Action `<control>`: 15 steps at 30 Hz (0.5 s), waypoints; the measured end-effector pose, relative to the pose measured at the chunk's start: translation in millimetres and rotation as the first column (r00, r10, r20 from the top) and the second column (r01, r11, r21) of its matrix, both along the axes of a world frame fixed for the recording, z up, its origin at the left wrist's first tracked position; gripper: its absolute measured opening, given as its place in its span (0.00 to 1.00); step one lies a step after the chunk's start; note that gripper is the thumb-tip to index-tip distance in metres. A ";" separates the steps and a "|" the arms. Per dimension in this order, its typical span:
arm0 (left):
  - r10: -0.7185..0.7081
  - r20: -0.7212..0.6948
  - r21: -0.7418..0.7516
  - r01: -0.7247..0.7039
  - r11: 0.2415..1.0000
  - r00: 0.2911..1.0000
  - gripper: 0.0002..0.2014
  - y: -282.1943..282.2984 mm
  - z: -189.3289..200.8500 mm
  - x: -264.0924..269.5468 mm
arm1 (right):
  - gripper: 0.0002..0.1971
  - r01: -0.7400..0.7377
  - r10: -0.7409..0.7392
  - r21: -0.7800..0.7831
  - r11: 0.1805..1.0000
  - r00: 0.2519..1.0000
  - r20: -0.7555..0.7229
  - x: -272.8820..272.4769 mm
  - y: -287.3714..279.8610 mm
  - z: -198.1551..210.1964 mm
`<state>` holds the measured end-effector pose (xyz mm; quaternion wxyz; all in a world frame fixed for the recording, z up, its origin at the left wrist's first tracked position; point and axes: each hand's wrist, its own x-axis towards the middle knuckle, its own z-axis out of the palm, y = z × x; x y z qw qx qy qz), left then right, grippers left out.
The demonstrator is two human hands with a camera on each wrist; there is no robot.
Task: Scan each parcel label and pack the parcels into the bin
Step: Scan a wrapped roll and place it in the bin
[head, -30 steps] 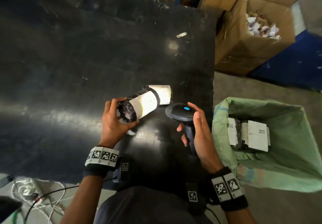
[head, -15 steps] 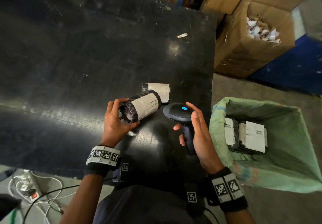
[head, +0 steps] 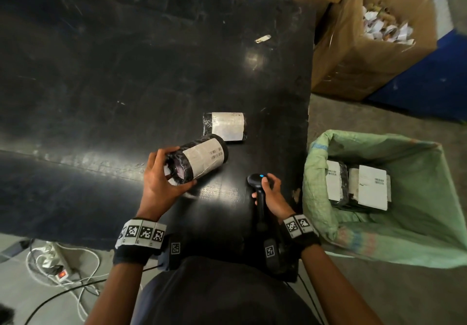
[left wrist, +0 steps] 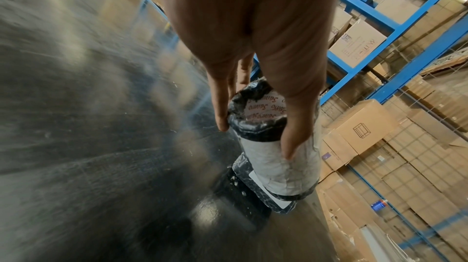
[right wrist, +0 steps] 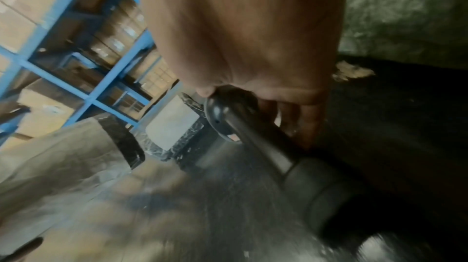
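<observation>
Two hands work over the scuffed black table (head: 126, 72) in the head view. The left hand (head: 161, 185) grips one end of a black-wrapped cylindrical parcel with a white barcode label (head: 199, 159), held tilted above the tabletop. The right hand (head: 271, 194) is wrapped round a black handheld barcode scanner (head: 257, 185) near the table's right edge. A second black-wrapped labelled parcel (head: 226, 126) lies on the table just beyond the held one. Right of the table, a green woven sack-lined bin (head: 417, 223) holds two flat labelled parcels (head: 358, 187).

Left wrist view: fingers (left wrist: 219, 102) and thumb clamp the cylinder's end, over the second parcel.

Right wrist view: fingers (right wrist: 303, 118) curl round the scanner's handle.
</observation>
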<state>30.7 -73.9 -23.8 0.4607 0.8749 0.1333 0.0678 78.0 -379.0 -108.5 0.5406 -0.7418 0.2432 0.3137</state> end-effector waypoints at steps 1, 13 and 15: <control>-0.001 -0.007 -0.010 0.001 1.000 1.000 0.43 -0.8 0.2 -0.2 | 0.23 0.007 -0.007 0.004 1.000 1.000 -0.001 -1.1 -6.9 -20.0; -0.210 -0.112 -0.319 0.165 0.933 0.971 0.44 -30.4 21.6 32.0 | 0.48 -0.210 0.226 -0.084 0.974 0.898 0.378 9.3 -14.7 98.6; -0.309 -0.132 -0.458 0.218 0.862 0.942 0.44 -42.3 32.0 40.5 | 0.54 -0.329 0.305 -0.019 0.944 0.853 0.424 14.4 -23.9 119.6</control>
